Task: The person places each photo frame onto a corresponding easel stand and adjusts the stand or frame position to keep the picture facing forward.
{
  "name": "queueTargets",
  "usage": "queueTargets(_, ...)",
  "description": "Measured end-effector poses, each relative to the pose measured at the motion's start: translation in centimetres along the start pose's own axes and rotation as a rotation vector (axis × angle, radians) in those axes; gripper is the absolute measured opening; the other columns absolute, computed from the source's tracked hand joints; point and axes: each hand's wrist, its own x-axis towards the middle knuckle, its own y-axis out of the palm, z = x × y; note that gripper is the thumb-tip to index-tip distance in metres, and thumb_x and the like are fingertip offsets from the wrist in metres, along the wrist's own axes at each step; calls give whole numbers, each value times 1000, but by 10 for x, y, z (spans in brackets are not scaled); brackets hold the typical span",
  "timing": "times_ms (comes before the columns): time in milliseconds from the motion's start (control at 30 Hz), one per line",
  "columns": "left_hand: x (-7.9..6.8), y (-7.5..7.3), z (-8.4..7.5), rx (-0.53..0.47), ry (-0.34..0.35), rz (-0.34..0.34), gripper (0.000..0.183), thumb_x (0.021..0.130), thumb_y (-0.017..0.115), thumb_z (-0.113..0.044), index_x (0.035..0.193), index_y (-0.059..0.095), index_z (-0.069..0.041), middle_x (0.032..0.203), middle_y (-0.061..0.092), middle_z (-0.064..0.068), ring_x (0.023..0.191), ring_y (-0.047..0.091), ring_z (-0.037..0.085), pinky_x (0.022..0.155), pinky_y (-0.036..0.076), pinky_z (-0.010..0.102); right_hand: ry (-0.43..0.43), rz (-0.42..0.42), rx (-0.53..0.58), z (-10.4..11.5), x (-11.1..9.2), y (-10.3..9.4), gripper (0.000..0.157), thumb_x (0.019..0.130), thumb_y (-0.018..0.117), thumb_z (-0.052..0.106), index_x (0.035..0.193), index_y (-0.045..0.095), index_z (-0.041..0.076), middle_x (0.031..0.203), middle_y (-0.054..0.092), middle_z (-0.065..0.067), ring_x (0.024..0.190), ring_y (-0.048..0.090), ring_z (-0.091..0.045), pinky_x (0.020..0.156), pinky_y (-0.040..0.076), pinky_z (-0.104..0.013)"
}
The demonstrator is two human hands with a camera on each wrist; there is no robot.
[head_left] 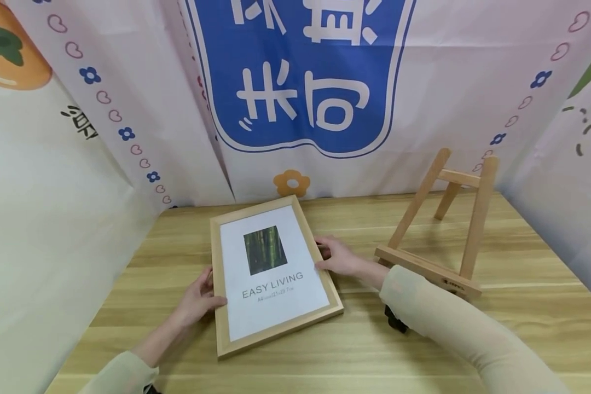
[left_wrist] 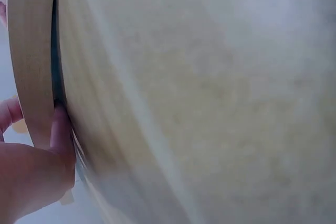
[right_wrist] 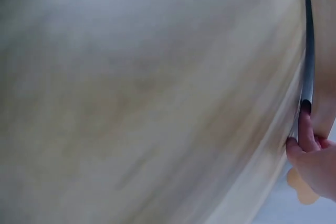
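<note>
A light-wood picture frame [head_left: 216, 257] lies slightly turned near the middle of the table, its white insert [head_left: 276, 323] showing a bamboo photo and the words "EASY LIVING". At its left side my left hand [head_left: 195, 301] grips the edge, thumb over the front border. My right hand [head_left: 340, 257] holds the opposite side, with the thumb on the border and the fingers curled at the outer edge. In the left wrist view, fingertips of the left hand [left_wrist: 37, 177] reach under the frame's side [left_wrist: 31, 51]. The right wrist view has the right hand's fingers [right_wrist: 305, 127] at the lower edge.
A small wooden easel [head_left: 475, 224] stands on the right of the table [head_left: 374, 355], its front ledge close to my right forearm. Printed white cloth [head_left: 256, 175] walls the back and both sides. A dark object [head_left: 396, 320] shows beneath my right sleeve.
</note>
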Motion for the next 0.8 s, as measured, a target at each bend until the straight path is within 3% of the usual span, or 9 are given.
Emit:
queueTargets(333,-3,2,-3,-125,24,6,96,76,63,8,146,4,-22,133,29,21,101,54,33,70,53,43,37,-112,137,2,-9,0,73,75,59,-14,138,25,-3,135,26,-25,108,47,-41,75,52,-32)
queueTargets(500,-5,3,-14,-126,91,-3,97,76,62,9,145,4,-25,133,29,19,96,57,31,66,53,43,59,-185,240,5,-15,-2,75,74,57,-17,140,27,4,142,20,-19,107,48,-39,73,53,-34)
queueTargets(633,-4,5,-25,-124,155,-16,97,75,62,11,145,7,-27,131,32,18,96,57,30,66,53,42,25,-245,270,11,-20,-8,77,73,56,-19,140,30,7,140,24,-17,104,50,-36,75,52,-32)
queueTargets(800,-5,7,-37,-93,255,-42,97,75,64,11,145,8,-25,130,34,21,100,55,31,69,53,39,-76,-271,284,23,-28,-18,77,73,54,-21,140,28,6,139,25,-18,105,49,-36,77,51,-30)
